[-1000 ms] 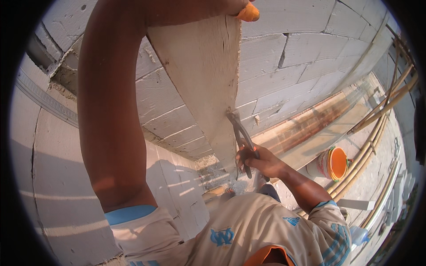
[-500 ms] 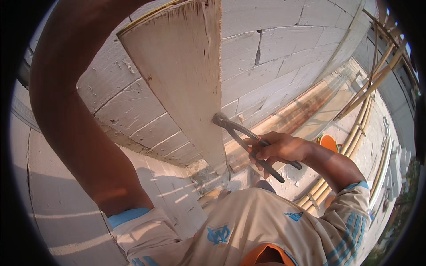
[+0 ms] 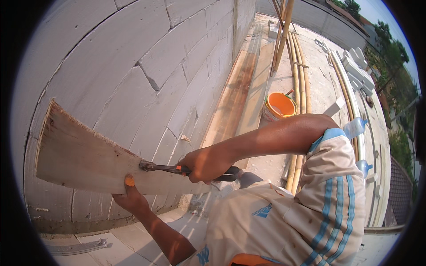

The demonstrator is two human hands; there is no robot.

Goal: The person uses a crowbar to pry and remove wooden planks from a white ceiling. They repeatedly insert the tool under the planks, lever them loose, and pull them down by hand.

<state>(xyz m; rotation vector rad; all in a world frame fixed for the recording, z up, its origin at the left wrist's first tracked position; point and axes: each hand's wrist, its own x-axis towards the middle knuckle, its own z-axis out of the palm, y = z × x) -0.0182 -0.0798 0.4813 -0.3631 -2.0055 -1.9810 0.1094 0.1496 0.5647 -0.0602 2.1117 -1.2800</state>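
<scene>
A plywood board (image 3: 88, 155) with a ragged upper edge stretches across the left of the head view, in front of the block wall. My left hand (image 3: 132, 199) grips its lower edge, with the thumb on the face and the fingers hidden behind. Closed round dark handles, my right hand (image 3: 202, 164) holds metal pincers (image 3: 162, 168). The pincers' jaws meet the board's face just right of my left thumb. Whether a nail is in the jaws I cannot make out.
Behind the board rises a pale block wall (image 3: 120, 66). An orange bucket (image 3: 282, 103) stands beside bamboo poles (image 3: 303, 84) on the floor. Long planks (image 3: 257, 88) lie along the wall's foot. White blocks (image 3: 357, 71) are stacked far right, and clear plastic bottles (image 3: 355, 128) lie near my right sleeve.
My view has swung rightward, and the board appears more level. My left hand has come down from above to the board's lower edge. The pincers remain against the board in my right hand.
</scene>
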